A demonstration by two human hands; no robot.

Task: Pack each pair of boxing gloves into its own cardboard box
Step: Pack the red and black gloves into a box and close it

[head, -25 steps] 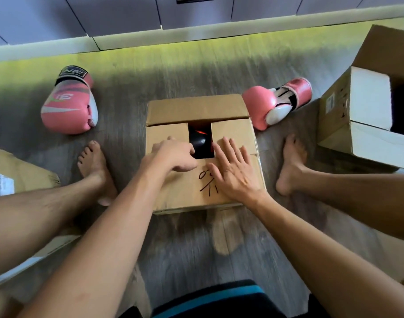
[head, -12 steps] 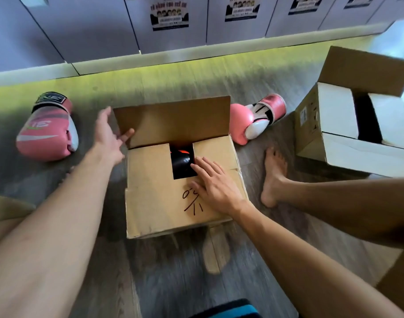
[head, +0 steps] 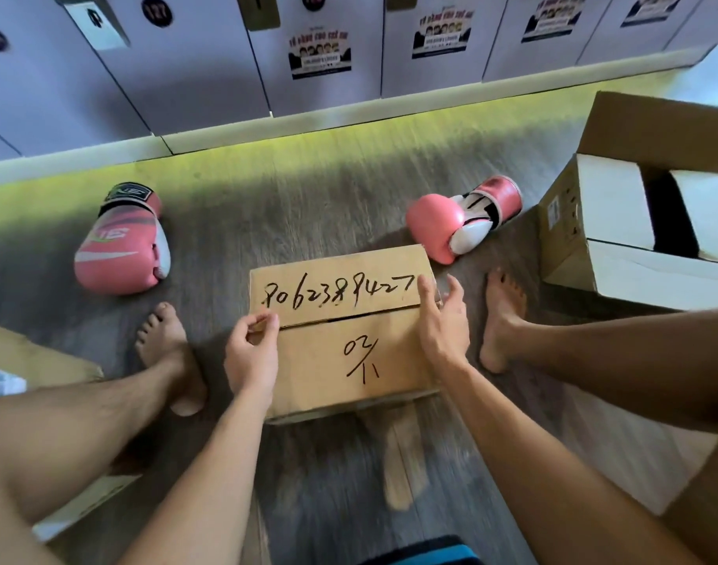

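Cardboard box, closed, at the centre of a grey wood-grain plank floor, between the person's bare feet. Far edge of the floor: a row of pale flat-fronted lockers bearing posters and round number discs, with a yellow-green glow along their base. Right: second box, brown corrugated outside, white inner flaps part-folded over a dark opening; contents cannot be told. Lower left: third box, partly under the left leg. Two pink padded gloves lie on the floor beyond the central box: left glove, with white stripe and black cuff, and right glove, with white thumb, just beside the box's far right corner. Central box: both top flaps down, meeting at a seam, handwritten digits on each; contents hidden. Left hand: curled fingers pinch the far flap's left corner at the seam. Right hand: fingers nearly straight, thumb spread, resting on the far flap's right end.
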